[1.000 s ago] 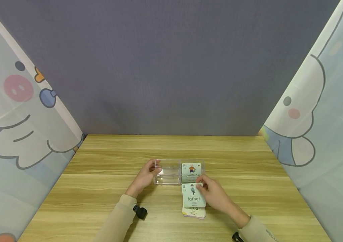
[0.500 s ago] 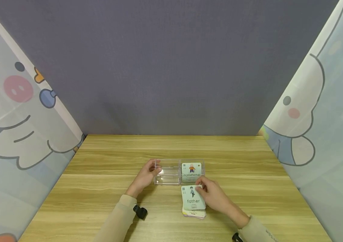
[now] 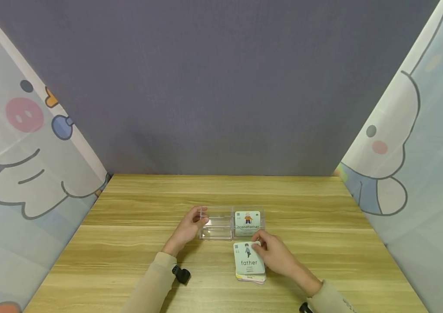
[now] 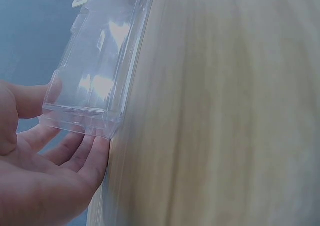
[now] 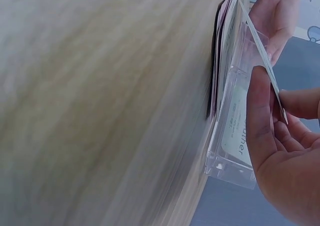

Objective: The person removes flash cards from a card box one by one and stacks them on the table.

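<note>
My left hand (image 3: 185, 231) grips the left end of a clear plastic box (image 3: 216, 233), thumb over the near wall and fingers beneath the end in the left wrist view. The box has two sections side by side; its right one holds a card reading "grandfather" (image 3: 247, 222). My right hand (image 3: 277, 254) pinches the upper right corner of a pale card reading "father" (image 3: 249, 257) between thumb and fingers. In the right wrist view that card (image 5: 263, 53) tilts up over a small stack of cards (image 5: 223, 51), which it mostly covers in the head view.
All of this rests on a wood-grain table (image 3: 135, 204). A dark grey panel (image 3: 221, 95) stands behind it, and cartoon-printed curtains (image 3: 393, 143) flank both sides. The card stack lies just in front of the box's right section.
My right hand has drawn the "father" card slightly toward me and left, covering the "throat" card's word on the stack. My left hand and the box have stayed put.
</note>
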Demonstrator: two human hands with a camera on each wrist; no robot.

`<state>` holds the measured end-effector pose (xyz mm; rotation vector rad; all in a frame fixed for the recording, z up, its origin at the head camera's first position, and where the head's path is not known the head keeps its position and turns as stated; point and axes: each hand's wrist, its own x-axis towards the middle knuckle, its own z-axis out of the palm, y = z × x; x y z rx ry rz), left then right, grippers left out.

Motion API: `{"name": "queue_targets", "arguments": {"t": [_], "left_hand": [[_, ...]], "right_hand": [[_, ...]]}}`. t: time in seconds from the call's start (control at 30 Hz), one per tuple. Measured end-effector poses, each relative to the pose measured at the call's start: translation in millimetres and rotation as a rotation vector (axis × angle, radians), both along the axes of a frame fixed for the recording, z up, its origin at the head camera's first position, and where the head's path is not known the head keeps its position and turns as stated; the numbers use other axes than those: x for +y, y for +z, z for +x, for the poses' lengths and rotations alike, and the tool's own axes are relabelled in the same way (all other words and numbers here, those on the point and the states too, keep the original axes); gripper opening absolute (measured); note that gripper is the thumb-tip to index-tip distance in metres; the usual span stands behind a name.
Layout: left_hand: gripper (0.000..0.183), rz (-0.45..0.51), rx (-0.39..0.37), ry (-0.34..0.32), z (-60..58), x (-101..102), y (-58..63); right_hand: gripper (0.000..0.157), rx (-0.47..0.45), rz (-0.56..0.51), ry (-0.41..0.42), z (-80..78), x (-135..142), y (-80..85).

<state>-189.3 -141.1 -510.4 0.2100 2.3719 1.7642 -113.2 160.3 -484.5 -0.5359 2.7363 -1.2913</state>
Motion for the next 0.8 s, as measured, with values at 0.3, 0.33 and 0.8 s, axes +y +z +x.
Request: {"name": "queue_targets", "arguments": {"t": [0.3,0.33,0.8], "left_hand": [[0.044,-0.007,0.011,-0.010,-0.1,-0.4,-1.1],[0.044,-0.007,0.010,-0.011,-0.1,-0.4,-1.2],[0.044,-0.006,0.013,-0.008,-0.7,-0.3,-1.9]], "right_hand": [[0.010,0.007,0.006,0.012,-0.5,1.0,-1.5],[0.010,0.015,0.015,0.009,-0.4,0.9,-1.3],[0.011,0.066,0.167,-0.031,-1.2,-2.9,-2.2]]}}
